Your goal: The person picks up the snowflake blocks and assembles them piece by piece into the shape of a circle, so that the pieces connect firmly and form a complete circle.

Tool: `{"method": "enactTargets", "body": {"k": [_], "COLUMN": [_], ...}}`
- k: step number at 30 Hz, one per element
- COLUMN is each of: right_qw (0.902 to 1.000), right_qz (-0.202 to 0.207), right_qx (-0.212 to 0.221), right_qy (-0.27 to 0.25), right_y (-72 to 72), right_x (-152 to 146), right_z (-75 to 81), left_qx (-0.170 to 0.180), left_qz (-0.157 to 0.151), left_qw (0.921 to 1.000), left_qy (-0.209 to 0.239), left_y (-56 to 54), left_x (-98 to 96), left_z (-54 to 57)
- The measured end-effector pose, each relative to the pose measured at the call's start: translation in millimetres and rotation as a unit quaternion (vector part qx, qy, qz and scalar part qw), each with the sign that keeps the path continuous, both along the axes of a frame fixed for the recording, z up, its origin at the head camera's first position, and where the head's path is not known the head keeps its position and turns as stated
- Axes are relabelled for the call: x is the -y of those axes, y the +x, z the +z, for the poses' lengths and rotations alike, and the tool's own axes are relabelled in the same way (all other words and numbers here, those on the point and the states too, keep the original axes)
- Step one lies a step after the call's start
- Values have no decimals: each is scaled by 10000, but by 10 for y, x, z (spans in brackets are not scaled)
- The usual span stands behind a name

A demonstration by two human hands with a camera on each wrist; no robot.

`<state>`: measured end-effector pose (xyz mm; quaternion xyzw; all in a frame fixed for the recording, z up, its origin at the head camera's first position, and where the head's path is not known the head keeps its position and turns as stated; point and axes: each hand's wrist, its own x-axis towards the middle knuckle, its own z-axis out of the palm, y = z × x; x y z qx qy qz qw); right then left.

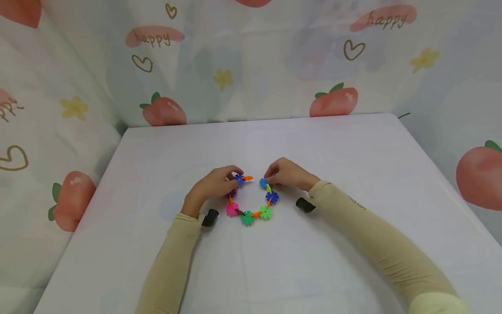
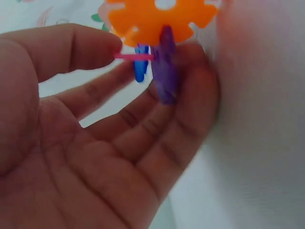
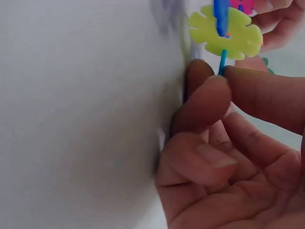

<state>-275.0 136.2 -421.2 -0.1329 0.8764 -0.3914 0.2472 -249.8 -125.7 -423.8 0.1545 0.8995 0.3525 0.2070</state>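
A chain of colourful plastic snowflake discs, slotted together, curves in an almost full ring on the table, its gap at the far side. Around its near side run a pink disc, a green disc and a light green disc. My left hand pinches the chain's left arm, close to a dark blue disc and the orange end disc. In the left wrist view, a purple disc lies against the fingers. My right hand pinches the light blue end disc, joined to a yellow-green disc.
The white-covered table extends around both hands. Behind it hangs a printed curtain with fruit and hearts. Black wrist devices, one on the left and one on the right, sit beside the wrists.
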Motion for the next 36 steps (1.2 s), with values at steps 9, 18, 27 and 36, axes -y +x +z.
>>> {"method": "enactTargets", "body": {"k": [9, 18, 27, 36], "right_qw": [9979, 9943, 9945, 9956], "right_qz": [-313, -349, -270, -136], "right_qx": [78, 103, 9, -138], "right_qy": [-554, -1001, -1014, -919], "right_y": [44, 43, 43, 34], "right_x": [2, 25, 48, 86], "right_z": [-60, -109, -115, -126], "left_qx": [-191, -232, -282, -391], "left_qz": [-354, -287, -234, -327], "left_qw": [9986, 9993, 9993, 9987], "left_qy": [-349, -63, 23, 71], "left_y": [5, -20, -9, 8], "left_x": [-105, -61, -98, -106], "left_z": [45, -17, -39, -71]}}
